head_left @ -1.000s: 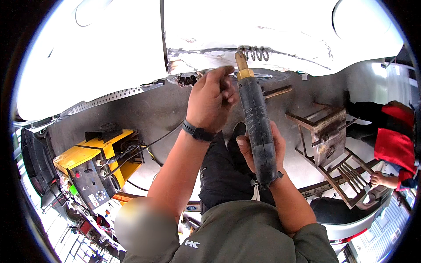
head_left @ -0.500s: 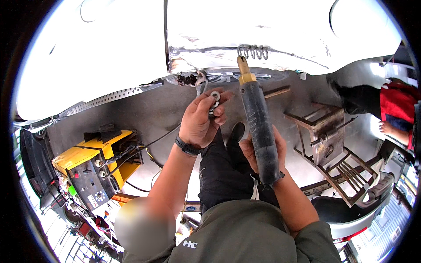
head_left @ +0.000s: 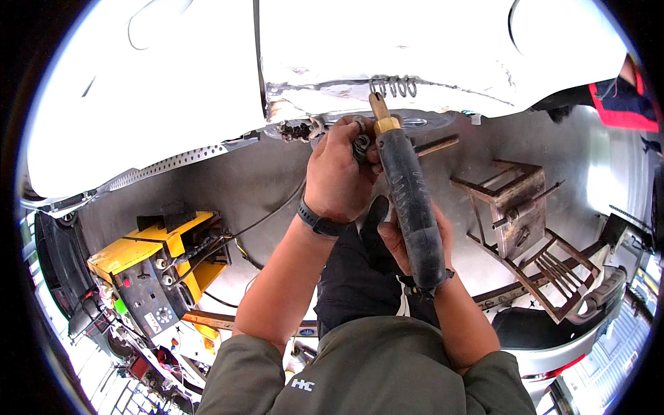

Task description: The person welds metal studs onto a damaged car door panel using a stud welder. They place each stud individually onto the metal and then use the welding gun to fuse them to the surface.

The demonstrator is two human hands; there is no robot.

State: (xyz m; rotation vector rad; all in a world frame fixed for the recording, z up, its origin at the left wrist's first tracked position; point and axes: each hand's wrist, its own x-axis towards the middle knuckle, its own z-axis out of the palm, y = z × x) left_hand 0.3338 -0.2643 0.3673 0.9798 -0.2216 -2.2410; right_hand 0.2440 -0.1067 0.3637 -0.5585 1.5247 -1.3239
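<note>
Only got the head cam here, so going off that, with the black gun-style tool point(head_left: 415, 207) as the reference point. The right hand point(head_left: 444, 238) has its fingers and thumb closed around the lower part of that tool, which points up at the white body panel point(head_left: 443, 41) beyond its nose. A row of metal rings point(head_left: 398, 87) stands on the creased strip of the panel, right past the tool's brass tip point(head_left: 380, 105); the tip sits at the leftmost ring, but the panel's pretty blown out so I honestly can't tell if they're touching. Just left of the tool's upper end is the left hand point(head_left: 339, 169), fingers curled in, pinching a few loose washers point(head_left: 360, 145), and there's a dark watch point(head_left: 320, 220) on that wrist. Well left of the tool sits a yellow machine point(head_left: 149, 256), with a dark cable point(head_left: 270, 207) running between them. Over to the tool's right there's a rusty metal stand point(head_left: 519, 221) on the floor, and way further right, a co-worker in red and dark clothes point(head_left: 626, 104), partly cut off.
</note>
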